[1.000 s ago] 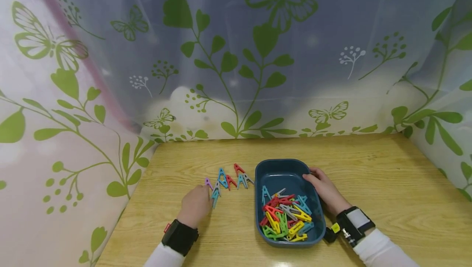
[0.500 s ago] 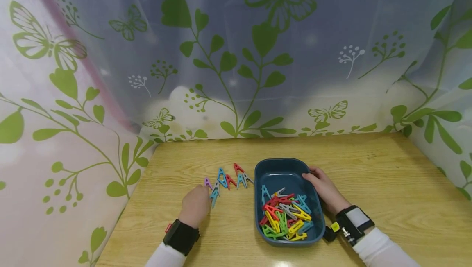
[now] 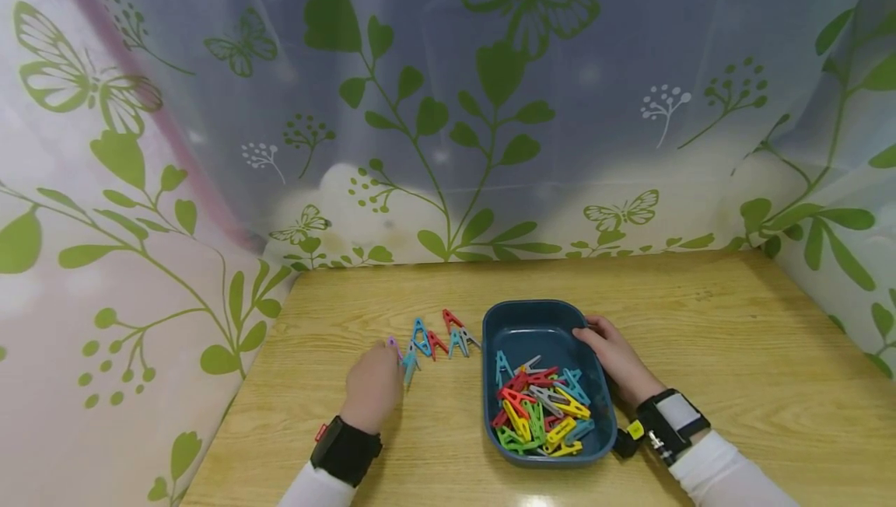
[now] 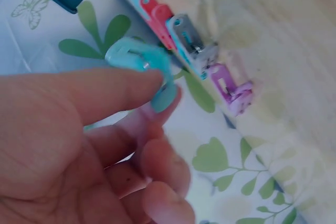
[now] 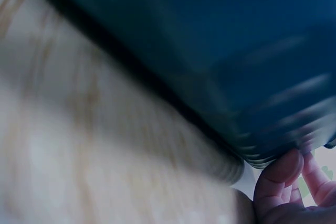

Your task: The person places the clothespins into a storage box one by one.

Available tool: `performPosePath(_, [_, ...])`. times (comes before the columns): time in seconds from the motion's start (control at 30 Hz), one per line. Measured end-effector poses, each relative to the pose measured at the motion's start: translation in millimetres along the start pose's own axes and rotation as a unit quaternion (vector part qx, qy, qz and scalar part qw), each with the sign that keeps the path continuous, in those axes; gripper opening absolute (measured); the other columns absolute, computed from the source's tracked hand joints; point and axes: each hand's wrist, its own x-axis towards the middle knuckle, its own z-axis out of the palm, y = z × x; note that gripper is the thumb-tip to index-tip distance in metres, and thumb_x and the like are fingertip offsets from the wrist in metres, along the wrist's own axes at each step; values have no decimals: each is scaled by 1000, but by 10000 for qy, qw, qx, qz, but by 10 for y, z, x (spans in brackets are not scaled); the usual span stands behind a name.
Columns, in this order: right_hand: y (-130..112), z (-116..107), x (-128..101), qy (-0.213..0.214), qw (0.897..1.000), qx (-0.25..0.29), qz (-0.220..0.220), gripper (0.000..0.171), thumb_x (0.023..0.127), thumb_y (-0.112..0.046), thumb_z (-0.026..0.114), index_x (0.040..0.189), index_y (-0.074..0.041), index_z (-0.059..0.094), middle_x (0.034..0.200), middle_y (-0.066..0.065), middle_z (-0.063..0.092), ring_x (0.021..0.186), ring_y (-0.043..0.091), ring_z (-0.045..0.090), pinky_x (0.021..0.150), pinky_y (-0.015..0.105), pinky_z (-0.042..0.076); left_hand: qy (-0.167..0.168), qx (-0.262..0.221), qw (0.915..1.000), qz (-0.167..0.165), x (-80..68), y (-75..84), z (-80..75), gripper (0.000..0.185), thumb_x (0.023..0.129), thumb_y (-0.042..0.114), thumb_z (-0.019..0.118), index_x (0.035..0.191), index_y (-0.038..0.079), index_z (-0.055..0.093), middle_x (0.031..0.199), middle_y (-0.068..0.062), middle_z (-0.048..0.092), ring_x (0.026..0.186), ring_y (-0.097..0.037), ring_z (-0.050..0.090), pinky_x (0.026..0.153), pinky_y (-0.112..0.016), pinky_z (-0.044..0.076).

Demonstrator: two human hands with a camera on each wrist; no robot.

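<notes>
Between thumb and index finger, my left hand [image 3: 374, 386] pinches a turquoise clothespin [image 4: 128, 55]; its other fingers are loosely curled. Just beyond lie a purple clothespin [image 4: 226, 85] and a grey clothespin [image 4: 184, 31], mostly covered by the hand in the head view. Red and blue clothespins continue the zigzag row toward the basin. My right hand [image 3: 619, 359] grips the far right side of a dark blue plastic basin [image 3: 535, 340], thumb over the rim and fingers outside. Inside the basin's near half is a heap [image 3: 542, 410] of red, yellow, green, grey and blue clothespins.
Everything stands on a wood-grain table [image 3: 728, 351]. A curtain [image 3: 392, 126] printed with leaves and butterflies hangs along the back and both sides. A strap with a small camera [image 3: 630, 441] on the right wrist sits close beside the basin.
My left hand has shifted slightly forward with the turquoise clothespin, now covering more of the purple and grey ones. The right hand and basin stay put.
</notes>
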Motion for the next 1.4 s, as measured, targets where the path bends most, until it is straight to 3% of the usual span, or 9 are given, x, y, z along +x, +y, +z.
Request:
performPosePath(0.3, [3,1,-5,-15,10000,69,27,68,106,-45,52,154,-1,29,150,24,39,127,35,50,97,35,46,500,-400,9979,69,51,130,-151,14,91,10,78,85,7,65,79,-3,54,62,-15,53,54,-31,46])
performPosePath(0.53, [4,2,-13,-10,10000,64,71,69,107,-44,51,155,0,27,152,25,37,129,37,47,103,43,43,554,-790,9944,428,39,462,-275,10,93,12,78,90,7,69,82,-2,58,62,-11,52,54,-23,43])
performPosePath(0.7, [1,3,-14,12,10000,21,50,67,107,-44,51,153,0,29,151,25,38,129,37,48,104,44,43,661,-914,9897,883,12,720,-316,12,92,14,79,89,10,68,82,-1,59,64,-11,56,56,-23,44])
performPosePath(0.87, [-5,1,-10,-6,10000,23,48,69,107,-44,50,154,0,27,151,25,38,129,37,47,104,44,43,469,-1018,9868,1171,-28,935,-297,12,93,18,78,88,13,68,84,1,61,68,-12,60,57,-24,46])
performPosePath(1.03, [-4,-1,-9,-11,10000,24,47,69,107,-44,50,155,0,27,152,26,37,130,38,47,106,45,42,178,-1062,9837,1440,-66,1082,-253,12,94,16,77,86,13,68,83,1,59,66,-9,53,57,-21,43])
performPosePath(1.4, [-14,-3,-5,-30,9999,46,90,70,107,-45,50,155,-1,26,153,25,35,131,38,45,107,47,41,-119,-800,9839,1593,-110,1172,-132,16,94,18,77,81,15,66,77,5,52,63,-5,46,55,-19,38])
